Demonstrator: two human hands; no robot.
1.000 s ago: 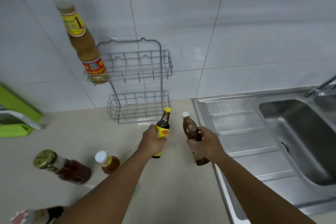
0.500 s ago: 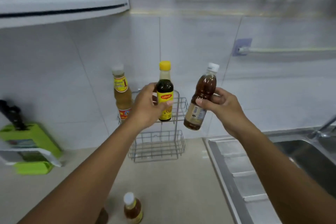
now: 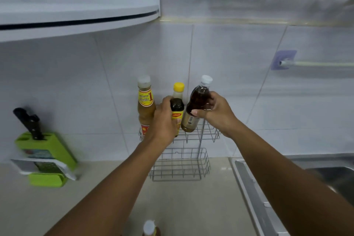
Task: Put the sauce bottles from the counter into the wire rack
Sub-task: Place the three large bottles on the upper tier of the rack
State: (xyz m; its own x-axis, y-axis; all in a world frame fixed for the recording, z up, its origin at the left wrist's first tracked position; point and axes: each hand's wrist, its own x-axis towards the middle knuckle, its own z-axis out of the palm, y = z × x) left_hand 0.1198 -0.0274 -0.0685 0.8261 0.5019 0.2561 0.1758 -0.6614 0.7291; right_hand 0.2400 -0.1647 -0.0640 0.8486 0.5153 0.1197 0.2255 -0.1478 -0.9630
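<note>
Altogether two hands (image 3: 191, 119) grip two of four bottles (image 3: 146, 105).

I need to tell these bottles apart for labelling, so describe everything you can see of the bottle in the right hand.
The white-capped bottle is clear, plastic-looking, and filled nearly to the neck with dark reddish-brown liquid that looks paler amber toward the base. A pale label with small print wraps its lower body. It tilts, cap leaning right, base toward the yellow-capped bottle beside it. The right hand grips its middle, thumb across the front. Its base hangs over the upper tier of the wire rack; whether it rests there cannot be told.
</note>
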